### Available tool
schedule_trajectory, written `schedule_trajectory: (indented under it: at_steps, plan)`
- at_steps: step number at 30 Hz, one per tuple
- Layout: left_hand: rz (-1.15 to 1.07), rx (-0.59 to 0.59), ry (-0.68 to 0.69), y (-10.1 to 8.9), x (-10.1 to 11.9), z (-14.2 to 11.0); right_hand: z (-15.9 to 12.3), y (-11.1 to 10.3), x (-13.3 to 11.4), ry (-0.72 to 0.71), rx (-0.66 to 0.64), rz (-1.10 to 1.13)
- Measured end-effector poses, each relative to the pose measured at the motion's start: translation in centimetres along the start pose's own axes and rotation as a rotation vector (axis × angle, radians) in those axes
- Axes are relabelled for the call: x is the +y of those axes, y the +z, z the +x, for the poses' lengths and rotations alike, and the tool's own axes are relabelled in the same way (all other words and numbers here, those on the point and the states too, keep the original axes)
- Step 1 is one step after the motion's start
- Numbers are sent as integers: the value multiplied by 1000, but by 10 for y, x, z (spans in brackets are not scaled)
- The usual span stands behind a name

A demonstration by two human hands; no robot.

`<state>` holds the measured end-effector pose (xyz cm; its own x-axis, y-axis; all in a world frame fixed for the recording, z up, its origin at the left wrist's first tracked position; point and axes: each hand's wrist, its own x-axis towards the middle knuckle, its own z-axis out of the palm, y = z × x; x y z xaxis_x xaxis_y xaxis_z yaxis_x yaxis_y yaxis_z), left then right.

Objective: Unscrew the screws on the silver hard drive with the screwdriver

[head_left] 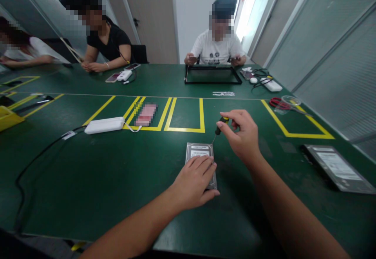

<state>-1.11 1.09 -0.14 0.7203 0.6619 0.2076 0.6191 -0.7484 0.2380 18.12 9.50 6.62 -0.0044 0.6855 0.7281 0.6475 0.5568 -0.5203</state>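
Note:
A small silver hard drive [200, 148] with white labels lies on the green table. My left hand [195, 177] is laid across it and holds it, fingertips at its right edge and thumb near the lower right corner, hiding much of the label. In a closed grip, my right hand [242, 132] pinches a small screwdriver [217, 130] with a dark green and yellow handle. Its thin shaft slants down, with the tip at the drive's upper right corner. Whether the tip sits in a screw is too small to tell.
To the right lies a larger hard drive [337, 167]. Red-handled scissors [279, 103] rest behind it. Leftward are a white power strip [104, 125], its black cable and a phone [147, 114]. Across the table sit other people, one behind a black frame [213, 82].

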Motion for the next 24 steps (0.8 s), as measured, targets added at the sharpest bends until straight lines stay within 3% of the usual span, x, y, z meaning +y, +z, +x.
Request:
schedule_trajectory:
  at_steps: [24]
  plan:
    - [-4,-4,5,0,0,-1,-1,2,4,2,2,20]
